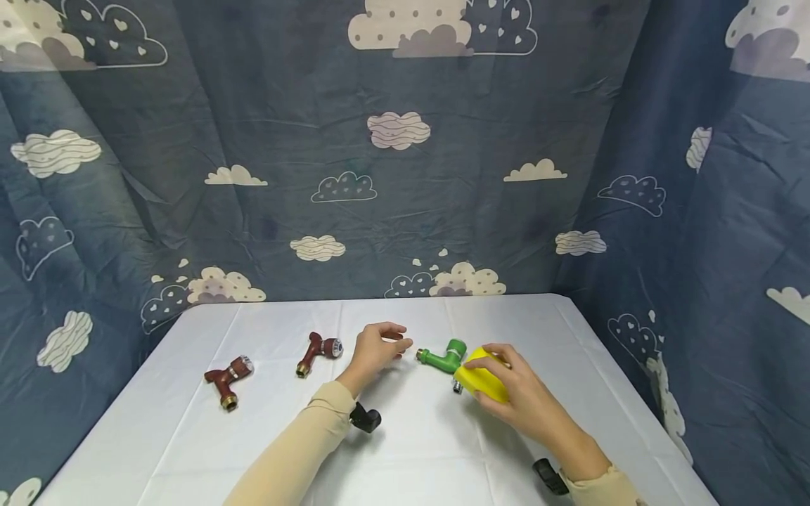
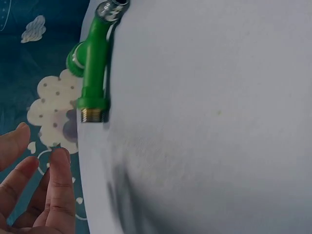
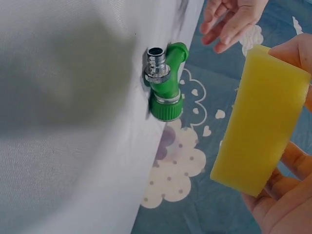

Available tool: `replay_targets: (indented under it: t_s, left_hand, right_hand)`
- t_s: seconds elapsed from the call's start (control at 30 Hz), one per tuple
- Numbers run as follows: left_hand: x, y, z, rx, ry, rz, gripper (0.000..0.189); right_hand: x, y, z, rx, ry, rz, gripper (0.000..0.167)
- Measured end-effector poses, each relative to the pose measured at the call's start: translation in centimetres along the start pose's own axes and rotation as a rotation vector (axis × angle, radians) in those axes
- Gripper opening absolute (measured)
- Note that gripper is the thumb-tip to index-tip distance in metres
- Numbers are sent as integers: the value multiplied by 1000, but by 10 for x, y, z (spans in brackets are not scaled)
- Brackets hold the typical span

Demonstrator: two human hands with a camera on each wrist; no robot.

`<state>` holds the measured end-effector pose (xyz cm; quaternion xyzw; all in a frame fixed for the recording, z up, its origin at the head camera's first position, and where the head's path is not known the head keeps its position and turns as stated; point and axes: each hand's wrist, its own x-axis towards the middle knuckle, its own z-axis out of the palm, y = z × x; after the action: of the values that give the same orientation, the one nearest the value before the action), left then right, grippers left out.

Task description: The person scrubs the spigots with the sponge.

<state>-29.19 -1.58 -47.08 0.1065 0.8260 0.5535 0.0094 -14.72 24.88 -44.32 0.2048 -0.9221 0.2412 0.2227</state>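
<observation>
The right hand (image 1: pixel 522 402) grasps a yellow block (image 1: pixel 484 385), its fingers pinching it from the far and near sides with the thumb. The block is over the right half of the bench (image 1: pixel 420 460), near the right end of a green tap (image 1: pixel 436 360); the right wrist view shows a gap between the two.

The green tap lies on the white-covered bench, right of its middle. Its brass threaded end points left, its ribbed green knob stands on the far side, and its silvery spout is at the near right.

The left hand (image 1: pixel 375 353) hangs just left of the brass end, apart from the tap. Its fingers are released, lightly bent and separated.

Left of that hand lie two dark red taps: one fairly near it, the farther tap (image 1: pixel 308 362), and the nearer tap (image 1: pixel 223 381) at the far left of the group. Each has its brass end toward the near side.

Both arms wear pale sleeves (image 1: pixel 292 443), with a black device at each wrist. Behind the bench hangs a dark blue curtain (image 1: pixel 405 91) patterned with clouds.
</observation>
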Motion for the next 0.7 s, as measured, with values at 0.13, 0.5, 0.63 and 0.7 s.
replay_targets:
  t_s: [0.13, 0.5, 0.63, 0.7]
  left_hand:
    - [2, 1, -15, -46, 30, -16, 26]
    - [2, -6, -69, -49, 143, -47, 27]
    - [0, -11, -91, -23, 172, -84, 28]
    - [-2, -13, -103, -24, 186, -89, 29]
  right_hand:
    - [1, -1, 0, 2, 3, 1, 49]
    - [4, -2, -1, 4, 2, -6, 51]
    - [5, -4, 1, 14, -9, 0, 50]
    - [5, -4, 1, 13, -12, 1, 50]
